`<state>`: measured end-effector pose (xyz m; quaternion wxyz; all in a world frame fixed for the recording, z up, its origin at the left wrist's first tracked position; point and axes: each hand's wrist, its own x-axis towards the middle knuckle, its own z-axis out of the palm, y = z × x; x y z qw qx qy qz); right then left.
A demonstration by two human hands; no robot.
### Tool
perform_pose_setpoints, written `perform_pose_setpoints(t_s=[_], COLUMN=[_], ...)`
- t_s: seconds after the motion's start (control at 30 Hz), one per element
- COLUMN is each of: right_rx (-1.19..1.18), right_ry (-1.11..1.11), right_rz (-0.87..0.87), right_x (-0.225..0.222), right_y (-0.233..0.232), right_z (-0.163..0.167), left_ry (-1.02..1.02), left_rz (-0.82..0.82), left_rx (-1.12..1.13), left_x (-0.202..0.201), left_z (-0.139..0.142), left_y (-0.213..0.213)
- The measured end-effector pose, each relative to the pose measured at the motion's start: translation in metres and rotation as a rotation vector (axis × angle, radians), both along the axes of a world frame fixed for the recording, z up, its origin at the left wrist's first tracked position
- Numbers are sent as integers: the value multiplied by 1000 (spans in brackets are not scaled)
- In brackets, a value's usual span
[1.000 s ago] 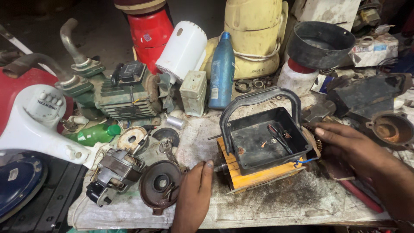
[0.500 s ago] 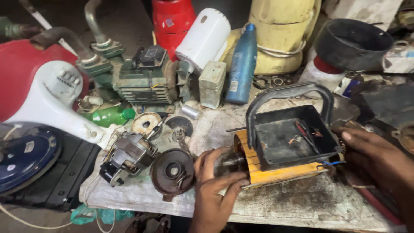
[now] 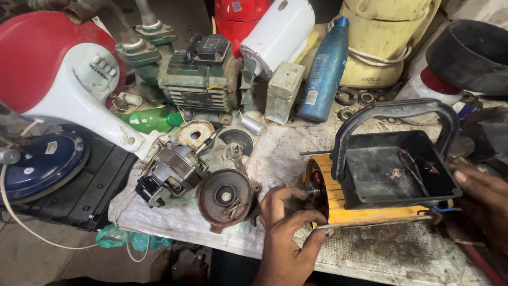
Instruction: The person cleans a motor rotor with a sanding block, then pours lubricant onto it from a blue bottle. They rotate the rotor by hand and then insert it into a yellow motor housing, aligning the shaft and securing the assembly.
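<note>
My left hand is curled at the front end of the orange, ribbed motor body, fingers bent around the shaft end and the thumb low on a thin metal rod running along the motor's near edge, so it is pinching and cupping, not spread flat. My right hand is pressed against the far end of the black plastic box with its looped carry handle, which sits on top of the motor; fingers look held together, though the palm runs out of view and I cannot tell how firmly it grips. The motor lies on its side on the dirty grey cloth-covered bench, toward the right, just beside a round rusty end cap. To do this well, I would judge: brace steadily with the right, keep the left wrist low, and turn or tug at the shaft end gently, watching the loose copper wires inside the box so nothing snags.
</note>
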<state>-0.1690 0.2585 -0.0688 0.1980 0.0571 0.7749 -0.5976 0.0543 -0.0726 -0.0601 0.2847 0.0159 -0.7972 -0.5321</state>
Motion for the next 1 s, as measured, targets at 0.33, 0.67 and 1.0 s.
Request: perform_pose_setpoints(t_s=[0.33, 0.67, 1.0], right_rx=[5, -99, -185], right_ry=[25, 80, 314], right_rz=[9, 111, 301], right_x=[5, -3, -2], right_y=[-9, 6, 11], right_z=[10, -5, -4], left_ry=[-77, 59, -77], left_rz=[-36, -59, 12], left_rx=[-246, -174, -81], left_x=[6, 0, -10], left_z=[1, 9, 21], left_y=[-4, -19, -34])
